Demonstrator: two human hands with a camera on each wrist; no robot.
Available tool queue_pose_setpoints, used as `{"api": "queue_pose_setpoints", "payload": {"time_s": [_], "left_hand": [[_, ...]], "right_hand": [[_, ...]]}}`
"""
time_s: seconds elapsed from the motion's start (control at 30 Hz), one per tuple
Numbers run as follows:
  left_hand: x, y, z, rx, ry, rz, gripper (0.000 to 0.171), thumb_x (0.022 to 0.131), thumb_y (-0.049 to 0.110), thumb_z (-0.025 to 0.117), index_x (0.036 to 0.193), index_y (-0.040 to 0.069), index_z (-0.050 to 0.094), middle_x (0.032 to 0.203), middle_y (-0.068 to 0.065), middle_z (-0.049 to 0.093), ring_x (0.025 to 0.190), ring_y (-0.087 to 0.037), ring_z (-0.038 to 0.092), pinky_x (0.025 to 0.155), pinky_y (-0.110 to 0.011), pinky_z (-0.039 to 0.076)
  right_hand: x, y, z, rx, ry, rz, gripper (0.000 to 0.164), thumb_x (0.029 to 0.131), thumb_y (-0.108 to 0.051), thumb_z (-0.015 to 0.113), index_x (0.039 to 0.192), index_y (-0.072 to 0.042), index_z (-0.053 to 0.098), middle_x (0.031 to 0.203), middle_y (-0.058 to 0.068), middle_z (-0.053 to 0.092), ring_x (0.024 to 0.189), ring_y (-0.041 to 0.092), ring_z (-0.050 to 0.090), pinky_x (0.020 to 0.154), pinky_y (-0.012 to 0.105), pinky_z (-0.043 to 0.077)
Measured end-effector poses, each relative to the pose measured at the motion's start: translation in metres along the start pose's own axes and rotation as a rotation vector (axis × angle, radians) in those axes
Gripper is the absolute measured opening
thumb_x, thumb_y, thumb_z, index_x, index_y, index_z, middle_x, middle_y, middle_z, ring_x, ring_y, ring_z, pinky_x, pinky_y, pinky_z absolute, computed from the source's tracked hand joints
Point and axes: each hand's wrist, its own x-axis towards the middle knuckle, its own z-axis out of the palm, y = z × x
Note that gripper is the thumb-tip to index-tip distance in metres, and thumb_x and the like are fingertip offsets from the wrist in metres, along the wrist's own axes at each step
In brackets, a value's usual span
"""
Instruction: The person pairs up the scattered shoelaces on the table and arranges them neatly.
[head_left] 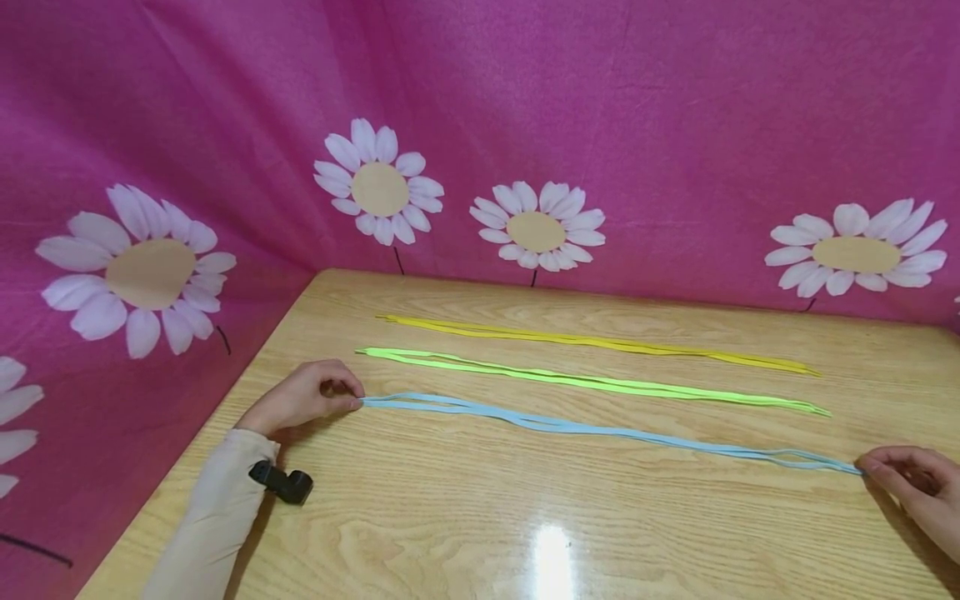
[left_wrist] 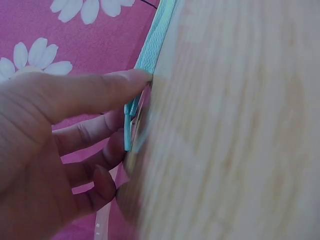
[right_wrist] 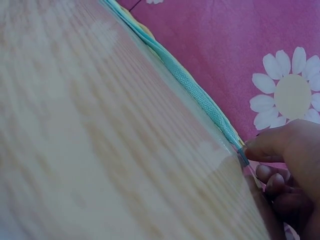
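Observation:
A light blue shoelace (head_left: 555, 424) lies stretched across the wooden table, its strands side by side. At its left end my left hand (head_left: 318, 392) pinches it between thumb and fingers; in the left wrist view the tipped ends (left_wrist: 128, 131) stick out below the thumb. My right hand (head_left: 915, 479) is at the other end, thumb and fingertips pinching the tip (right_wrist: 242, 156) close to the table surface. Just behind runs a neon green shoelace (head_left: 600, 382), and farther back a yellow shoelace (head_left: 600, 341), both laid out lengthwise and roughly parallel to the blue one.
The wooden table (head_left: 420, 500) ends at the back and left against a pink cloth (head_left: 675, 125) printed with large white daisies. A black wrist camera (head_left: 285, 483) is strapped on the left sleeve (head_left: 217, 508). Light glares off the front of the tabletop.

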Motion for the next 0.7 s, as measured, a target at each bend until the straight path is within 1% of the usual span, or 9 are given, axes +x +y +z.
{"api": "queue_pose_setpoints", "payload": {"time_s": [0.13,0.23,0.37,0.47,0.53,0.6,0.63,0.7], "left_hand": [[0.0009,0.0010,-0.0002,0.005,0.005,-0.004,0.008,0.084,0.007,0.074,0.090,0.011,0.071,0.086,0.004,0.063,0.079,-0.011,0.053,0.072,-0.028,0.045],[0.0021,0.0015,-0.0003,0.021,0.019,-0.001,0.006,0.085,0.006,0.072,0.090,0.009,0.071,0.086,0.002,0.063,0.079,-0.012,0.053,0.072,-0.029,0.045],[0.0028,0.0019,0.0000,0.044,0.037,-0.018,0.006,0.087,0.005,0.070,0.092,0.008,0.071,0.087,-0.001,0.064,0.079,-0.014,0.055,0.073,-0.032,0.046],[0.0027,0.0025,0.0003,0.053,0.045,-0.037,0.007,0.088,0.004,0.068,0.094,0.007,0.070,0.088,-0.002,0.065,0.080,-0.015,0.055,0.074,-0.034,0.047],[0.0027,0.0024,0.0005,0.065,0.054,-0.039,0.008,0.088,0.003,0.067,0.095,0.006,0.070,0.090,-0.003,0.065,0.082,-0.017,0.056,0.075,-0.035,0.047],[0.0025,0.0025,0.0007,0.073,0.074,-0.034,0.010,0.090,0.001,0.065,0.098,0.004,0.069,0.094,-0.006,0.065,0.085,-0.020,0.057,0.077,-0.038,0.048],[0.0026,0.0028,0.0008,0.076,0.087,-0.034,0.010,0.091,0.002,0.064,0.100,0.003,0.068,0.096,-0.008,0.064,0.087,-0.021,0.058,0.078,-0.040,0.048],[0.0029,0.0053,0.0002,0.073,0.121,-0.026,0.012,0.093,0.003,0.061,0.104,0.000,0.067,0.101,-0.012,0.063,0.092,-0.027,0.059,0.081,-0.044,0.049]], "right_hand": [[0.0009,0.0002,0.0003,0.036,0.008,-0.031,0.046,0.094,0.007,0.055,0.085,-0.037,0.065,0.078,-0.032,0.059,0.048,-0.001,0.041,0.039,0.024,0.028],[0.0006,0.0013,0.0003,0.053,0.011,-0.038,0.047,0.093,0.010,0.054,0.084,-0.035,0.065,0.080,-0.033,0.060,0.051,-0.003,0.043,0.040,0.024,0.028],[-0.0005,0.0028,0.0003,0.016,0.023,-0.015,0.051,0.092,0.010,0.054,0.083,-0.039,0.064,0.080,-0.035,0.057,0.057,-0.006,0.044,0.042,0.022,0.028],[-0.0005,0.0036,0.0006,-0.015,0.026,0.001,0.051,0.093,0.009,0.055,0.083,-0.040,0.063,0.079,-0.036,0.056,0.058,-0.005,0.044,0.044,0.021,0.030],[-0.0005,0.0030,0.0006,-0.021,0.020,0.005,0.050,0.093,0.008,0.054,0.083,-0.040,0.063,0.079,-0.036,0.056,0.058,-0.005,0.044,0.044,0.021,0.030],[0.0000,0.0017,0.0001,0.004,0.011,-0.020,0.049,0.093,0.010,0.053,0.083,-0.037,0.064,0.080,-0.035,0.058,0.054,-0.004,0.044,0.042,0.022,0.029],[0.0004,0.0002,-0.0003,0.008,0.005,-0.043,0.048,0.093,0.010,0.053,0.084,-0.036,0.064,0.081,-0.035,0.059,0.055,-0.005,0.045,0.042,0.021,0.030],[0.0013,-0.0062,-0.0003,-0.027,0.004,-0.076,0.048,0.094,0.008,0.054,0.087,-0.038,0.063,0.083,-0.035,0.058,0.053,-0.004,0.044,0.041,0.020,0.031]]}}
